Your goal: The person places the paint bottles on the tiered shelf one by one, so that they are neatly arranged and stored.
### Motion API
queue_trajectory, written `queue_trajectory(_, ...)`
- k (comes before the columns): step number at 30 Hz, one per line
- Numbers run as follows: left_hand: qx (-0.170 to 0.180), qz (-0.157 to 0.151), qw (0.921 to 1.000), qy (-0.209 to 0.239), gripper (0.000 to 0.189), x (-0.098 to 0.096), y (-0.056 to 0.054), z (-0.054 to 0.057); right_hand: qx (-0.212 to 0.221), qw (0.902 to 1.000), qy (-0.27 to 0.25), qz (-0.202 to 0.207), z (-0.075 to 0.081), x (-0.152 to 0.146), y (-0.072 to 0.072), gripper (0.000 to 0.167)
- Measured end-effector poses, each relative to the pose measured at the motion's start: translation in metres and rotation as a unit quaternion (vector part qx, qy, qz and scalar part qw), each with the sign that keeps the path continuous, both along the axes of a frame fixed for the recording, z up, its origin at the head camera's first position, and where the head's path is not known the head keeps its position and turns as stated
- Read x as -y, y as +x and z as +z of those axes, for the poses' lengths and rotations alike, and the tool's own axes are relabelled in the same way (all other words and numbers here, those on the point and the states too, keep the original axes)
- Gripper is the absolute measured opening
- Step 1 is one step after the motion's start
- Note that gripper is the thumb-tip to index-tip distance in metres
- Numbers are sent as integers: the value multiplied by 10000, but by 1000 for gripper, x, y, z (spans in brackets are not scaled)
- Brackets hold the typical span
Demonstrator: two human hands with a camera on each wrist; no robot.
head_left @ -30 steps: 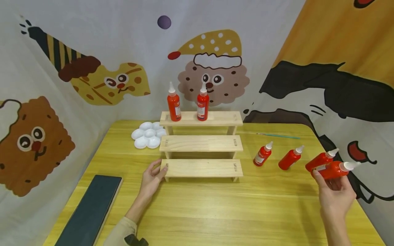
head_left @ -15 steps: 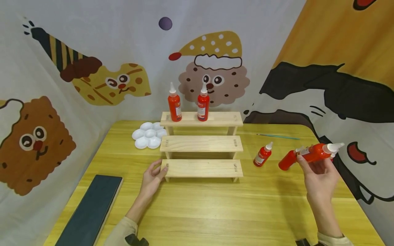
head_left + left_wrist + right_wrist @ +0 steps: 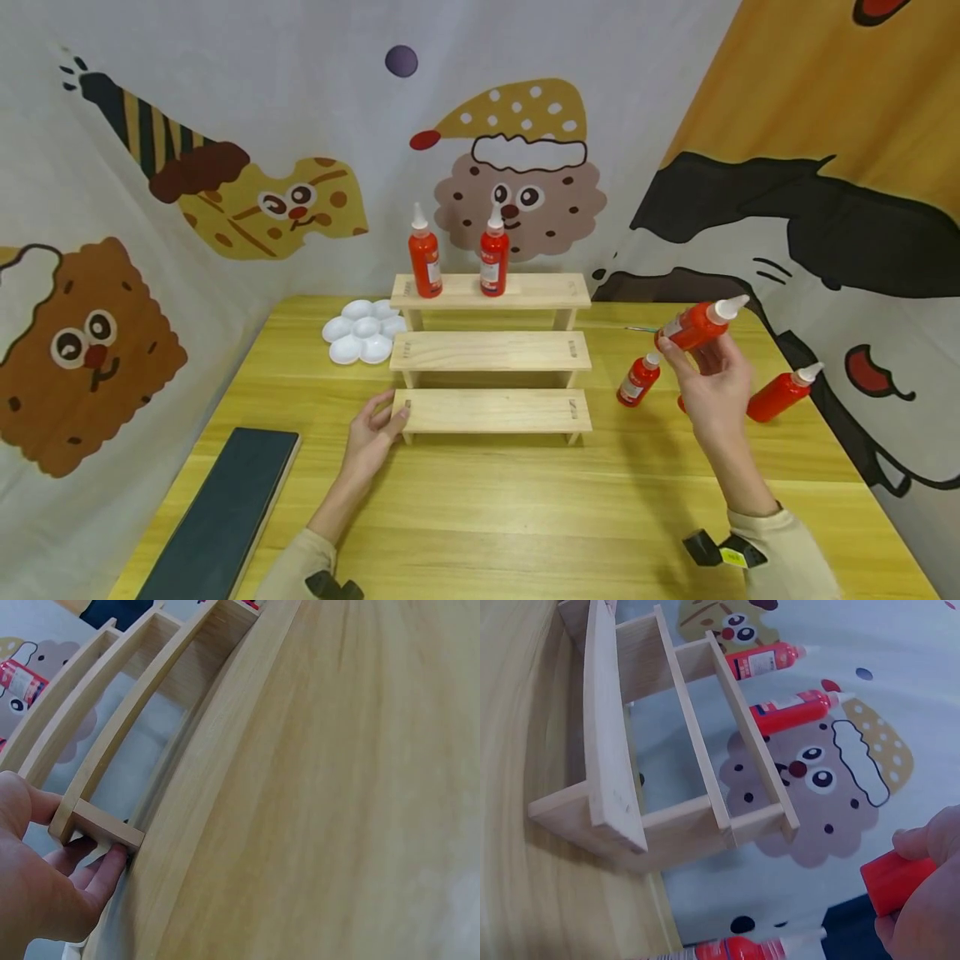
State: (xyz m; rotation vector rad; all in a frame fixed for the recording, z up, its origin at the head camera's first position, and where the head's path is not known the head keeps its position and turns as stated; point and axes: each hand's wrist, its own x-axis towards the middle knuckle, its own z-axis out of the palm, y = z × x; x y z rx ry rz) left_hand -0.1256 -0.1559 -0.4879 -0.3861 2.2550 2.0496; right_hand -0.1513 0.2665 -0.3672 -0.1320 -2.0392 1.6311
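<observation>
bottles (image 3: 693, 326): red | caps (image 3: 723, 311): white | stand (image 3: 491, 410): beige | table (image 3: 487, 517): yellow, streaked | palette (image 3: 366, 326): white | printed hat (image 3: 529, 115): mustard, white-dotted

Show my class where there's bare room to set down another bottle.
Free: the middle shelf; the bottom shelf, except its left end at the left grip; the top shelf right of its two bottles; the table before the stand. Crowded: right of the stand, with red bottles and the right grip.

The head view looks forward and down from above; both tilted wrist views, nearer, share with it the three-tiered pale wooden rack (image 3: 491, 350).
</observation>
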Motion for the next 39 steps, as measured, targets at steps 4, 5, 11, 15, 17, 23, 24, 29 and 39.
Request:
queue_trajectory(4,7,38,10000,-1,56,0,-1,-1,30,9998,84,172,4,12,-14,47)
queue_trajectory(5,11,46,10000,4,57,0,-1,-1,67,9997,99,209,5,15,-17,48)
queue_trajectory(11,11,78,10000,14,56,0,0,-1,17,9982,303,520,9,34,-39,48)
queue_trajectory(15,7,97,9999,28,56,0,0,-1,7,9963,250,818,12,47,-52,46)
queue_trajectory(17,9,88,10000,19,56,0,1,-1,49,9954,177,937,13,53,-58,45)
queue_trajectory(23,23,93,9999,-41,56,-2,1,-2,283,9911,111,1296,18,68,-73,45)
queue_trajectory(24,22,92,9999,-52,56,-2,0,-2,341,9904,106,1338,19,70,-76,46)
queue_trajectory(29,-48,139,9999,-28,57,-2,0,-2,669,9878,265,1378,21,80,-91,50)
queue_trajectory(39,-172,192,9996,-64,57,-2,2,-2,1163,9791,474,1601,23,98,-114,56)
